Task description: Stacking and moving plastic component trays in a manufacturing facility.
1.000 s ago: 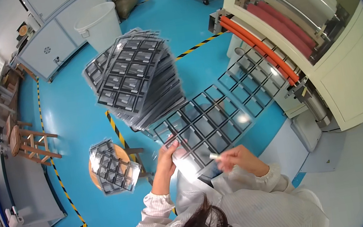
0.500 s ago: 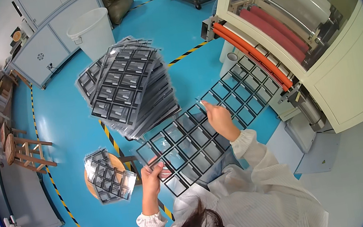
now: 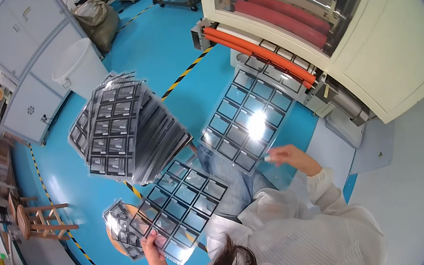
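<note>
My left hand [image 3: 154, 252] grips the lower left corner of a loose clear film sheet [image 3: 182, 191] printed with a grid of black frames. Beyond a gap, a matching film strip [image 3: 236, 112] hangs out from under the orange roller [image 3: 260, 54] of a machine, with bright glare on it. My right hand [image 3: 293, 157] is just off that strip's near right corner, fingers pinched together. Something small and pale shows at its fingertips, too blurred to name. A tall, fanned stack of similar sheets [image 3: 113, 131] rises in front of me on the left.
A round stool [image 3: 116, 240] at the lower left bears smaller film pieces [image 3: 121, 223]. The cream machine [image 3: 373, 75] with dark red rollers [image 3: 283, 20] stands on the right. Behind the stack are a white bin [image 3: 79, 67] and grey cabinets [image 3: 29, 66]. Wooden stools [image 3: 44, 218] stand at far left.
The one long strip is now two pieces with a gap between them. My left hand has moved left and down with its sheet; my right hand has crossed to the strip's right edge.
</note>
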`<state>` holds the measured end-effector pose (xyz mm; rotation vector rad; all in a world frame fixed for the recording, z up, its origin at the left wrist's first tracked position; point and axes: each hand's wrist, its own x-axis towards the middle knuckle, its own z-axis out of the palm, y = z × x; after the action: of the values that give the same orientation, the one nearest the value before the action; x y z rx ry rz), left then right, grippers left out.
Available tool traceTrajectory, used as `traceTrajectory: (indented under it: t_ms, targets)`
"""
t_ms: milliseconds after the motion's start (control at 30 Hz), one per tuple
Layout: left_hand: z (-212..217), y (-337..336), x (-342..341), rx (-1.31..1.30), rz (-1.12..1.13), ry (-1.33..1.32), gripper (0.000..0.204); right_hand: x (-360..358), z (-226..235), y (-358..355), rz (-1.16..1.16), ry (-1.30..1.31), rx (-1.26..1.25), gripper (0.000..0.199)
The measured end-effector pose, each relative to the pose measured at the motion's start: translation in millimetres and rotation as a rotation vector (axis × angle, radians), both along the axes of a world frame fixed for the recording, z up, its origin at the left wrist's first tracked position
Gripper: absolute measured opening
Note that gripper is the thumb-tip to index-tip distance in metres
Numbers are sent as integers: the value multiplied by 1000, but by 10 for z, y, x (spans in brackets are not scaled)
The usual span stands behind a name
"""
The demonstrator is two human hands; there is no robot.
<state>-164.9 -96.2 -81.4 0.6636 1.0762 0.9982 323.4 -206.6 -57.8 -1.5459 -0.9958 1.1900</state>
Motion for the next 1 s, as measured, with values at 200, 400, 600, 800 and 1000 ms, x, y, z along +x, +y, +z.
traceTrajectory:
  t_ms: [200,400,600,800,1000]
  targets:
    - [-41,26,297,-71,-41,0,40,-317,201,270,-200,168,167,23]
    - [-199,336,1723,-132,-162,-211,52,-479,599,221,-142,340,63,24]
    - [50,498,2345,-54,-269,-284,29,-391,731,242,106,231,-174,21]
    - [-39,427,2127,-100,-193,-320,38,2,543,1010,-223,-383,156,20]
    - [-63,377,1992,-23,-156,-174,38,84,213,1708,-230,-1149,524,26]
